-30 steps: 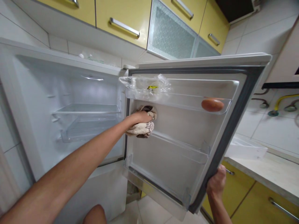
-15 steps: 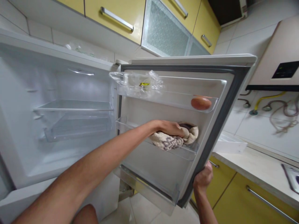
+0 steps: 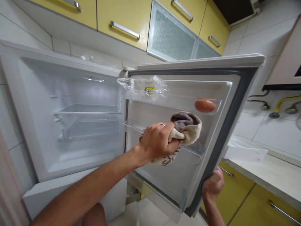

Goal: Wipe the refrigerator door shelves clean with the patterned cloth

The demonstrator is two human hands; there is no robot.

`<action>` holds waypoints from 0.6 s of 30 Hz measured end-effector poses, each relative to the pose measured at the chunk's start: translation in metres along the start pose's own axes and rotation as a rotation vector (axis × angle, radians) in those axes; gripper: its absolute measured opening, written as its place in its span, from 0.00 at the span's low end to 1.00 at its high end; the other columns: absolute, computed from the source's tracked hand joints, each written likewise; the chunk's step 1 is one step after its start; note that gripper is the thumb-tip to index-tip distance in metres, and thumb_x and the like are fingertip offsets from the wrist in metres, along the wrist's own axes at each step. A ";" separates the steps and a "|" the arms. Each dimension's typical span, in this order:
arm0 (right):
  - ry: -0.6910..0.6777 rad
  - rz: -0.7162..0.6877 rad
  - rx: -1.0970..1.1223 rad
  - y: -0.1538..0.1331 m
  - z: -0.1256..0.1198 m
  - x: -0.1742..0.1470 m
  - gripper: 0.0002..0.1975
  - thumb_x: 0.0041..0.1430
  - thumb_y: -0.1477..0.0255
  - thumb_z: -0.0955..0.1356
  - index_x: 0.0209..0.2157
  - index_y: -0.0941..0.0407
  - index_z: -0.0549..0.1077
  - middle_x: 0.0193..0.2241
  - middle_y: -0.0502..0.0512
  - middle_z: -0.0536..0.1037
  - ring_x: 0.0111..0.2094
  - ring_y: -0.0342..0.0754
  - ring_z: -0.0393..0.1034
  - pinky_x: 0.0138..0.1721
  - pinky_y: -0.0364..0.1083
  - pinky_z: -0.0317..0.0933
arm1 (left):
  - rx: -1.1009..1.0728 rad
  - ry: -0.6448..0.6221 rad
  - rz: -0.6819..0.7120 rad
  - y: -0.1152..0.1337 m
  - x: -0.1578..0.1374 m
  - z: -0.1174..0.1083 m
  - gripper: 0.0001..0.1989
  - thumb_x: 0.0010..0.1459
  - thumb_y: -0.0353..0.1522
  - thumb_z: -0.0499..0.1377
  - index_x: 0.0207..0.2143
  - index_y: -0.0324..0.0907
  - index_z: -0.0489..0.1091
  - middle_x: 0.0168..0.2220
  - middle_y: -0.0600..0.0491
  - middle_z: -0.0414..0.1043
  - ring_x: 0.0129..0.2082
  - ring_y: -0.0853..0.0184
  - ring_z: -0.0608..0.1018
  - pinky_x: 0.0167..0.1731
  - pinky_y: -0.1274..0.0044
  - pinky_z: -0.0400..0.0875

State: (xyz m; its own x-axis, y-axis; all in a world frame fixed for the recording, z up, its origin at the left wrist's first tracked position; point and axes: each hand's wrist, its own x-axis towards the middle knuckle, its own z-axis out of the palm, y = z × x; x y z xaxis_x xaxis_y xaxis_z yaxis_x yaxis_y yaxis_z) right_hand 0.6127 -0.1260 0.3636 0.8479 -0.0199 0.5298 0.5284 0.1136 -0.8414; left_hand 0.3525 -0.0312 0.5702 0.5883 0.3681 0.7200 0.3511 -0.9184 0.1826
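The fridge door [image 3: 145, 115] carries clear shelves on its inner face. Its upper shelf [image 3: 180, 102] holds a crumpled clear plastic bag [image 3: 138, 85] with a yellow-and-dark patch, near the door's hinge side, and a smooth, orange-brown oval item [image 3: 205, 105] near the door's free edge. The middle shelf [image 3: 133, 126] crosses the door below that, partly covered by the left hand; the bottom shelf [image 3: 162, 198] runs along the door's lower end.

To the left of the door is the fridge compartment [image 3: 75, 70], with a flat shelf [image 3: 88, 109] above a clear drawer [image 3: 91, 129]. To the right of the door, a white box [image 3: 245, 150] sits on the desk [image 3: 279, 175]; its contents are too unclear to tell.

The left hand [image 3: 158, 139] has its grip clamped on a bunched beige-and-brown cloth [image 3: 192, 130], in front of the door at the middle shelf; whether the cloth touches the door, I cannot tell. The right hand's [image 3: 213, 184] grip is clamped on the door's free edge, low down, with some fingers hidden.
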 end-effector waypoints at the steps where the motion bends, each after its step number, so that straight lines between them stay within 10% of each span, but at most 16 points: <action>1: 0.001 0.000 -0.014 -0.001 -0.001 0.000 0.19 0.60 0.55 0.56 0.29 0.53 0.66 0.29 0.53 0.69 0.35 0.53 0.63 0.36 0.50 0.53 | 0.028 0.047 -0.031 -0.014 -0.007 -0.001 0.10 0.57 0.39 0.53 0.38 0.46 0.69 0.36 0.44 0.80 0.40 0.53 0.81 0.40 0.67 0.70; 9: 0.006 0.058 -0.058 -0.009 -0.004 -0.007 0.18 0.58 0.56 0.56 0.31 0.53 0.68 0.30 0.54 0.69 0.34 0.55 0.63 0.35 0.52 0.52 | 0.047 0.613 -0.642 -0.161 -0.023 -0.009 0.14 0.56 0.38 0.51 0.42 0.44 0.70 0.42 0.39 0.81 0.49 0.48 0.81 0.50 0.64 0.71; 18: 0.001 0.012 -0.085 0.003 -0.004 -0.005 0.21 0.59 0.51 0.56 0.29 0.52 0.66 0.31 0.57 0.71 0.36 0.58 0.66 0.37 0.54 0.55 | -0.436 0.949 -1.018 -0.243 -0.028 -0.016 0.11 0.53 0.41 0.49 0.31 0.46 0.66 0.35 0.48 0.76 0.42 0.57 0.78 0.43 0.69 0.70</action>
State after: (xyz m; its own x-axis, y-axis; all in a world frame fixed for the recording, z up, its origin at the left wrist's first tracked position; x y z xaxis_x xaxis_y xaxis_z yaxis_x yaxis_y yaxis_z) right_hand 0.6106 -0.1295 0.3578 0.8545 -0.0203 0.5191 0.5195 0.0291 -0.8540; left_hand 0.2394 0.1796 0.5165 -0.5275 0.7990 0.2888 -0.0320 -0.3583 0.9330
